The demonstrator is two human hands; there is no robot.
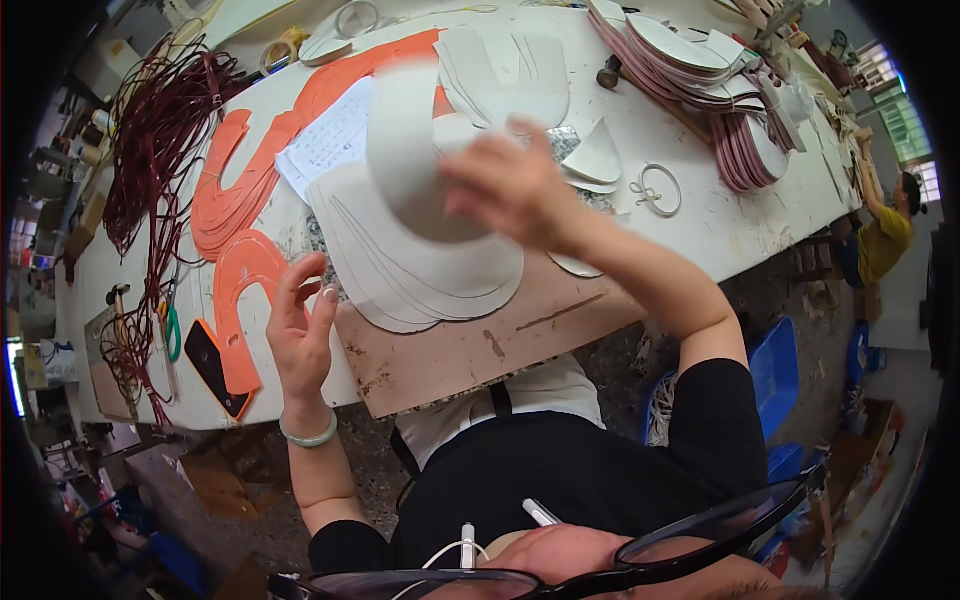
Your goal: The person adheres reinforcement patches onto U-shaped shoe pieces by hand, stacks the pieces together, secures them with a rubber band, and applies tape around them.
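My right hand (510,185) grips a pale grey, curved cut piece (400,140), raised above the table and blurred by motion. Beneath it lies a fanned stack of similar pale U-shaped pieces (430,285), partly on a brown board (480,345). To the left of that stack, my left hand (303,330) is held up with fingers loosely bent and apart, nothing in it. An orange U-shaped piece (243,275) lies beside the left hand. Behind the raised piece is a handwritten sheet of paper (325,140), which it partly covers.
More orange pieces (215,210) and a phone (215,365) lie left, near green-handled scissors (173,335) and dark red cords (130,170). Tied pink-edged stacks (745,150), a hammer (608,75) and a ring of tape (660,185) are right. A person (885,240) sits at the far right.
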